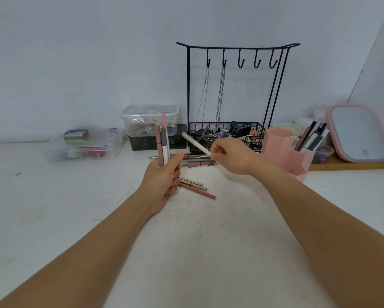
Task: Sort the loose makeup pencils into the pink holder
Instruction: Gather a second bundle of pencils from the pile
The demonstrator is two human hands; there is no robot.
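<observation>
Left hand (164, 174) fisted round upright bundle of pink and white makeup pencils (163, 141), likely collecting; right hand (227, 155) pinching long white pencil (196, 144), probably bound for pink plastic hexagonal holder (279, 141).

Both hands (162, 174) (231, 155) raised, fingers closed

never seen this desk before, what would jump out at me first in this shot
Centre frame, the left hand grips an upright bunch of makeup pencils while the right hand holds a white pencil tilted up to the left. Behind them a black hook stand with hanging chains rises against the wall, and the pink holder sits right of the hands.
</observation>
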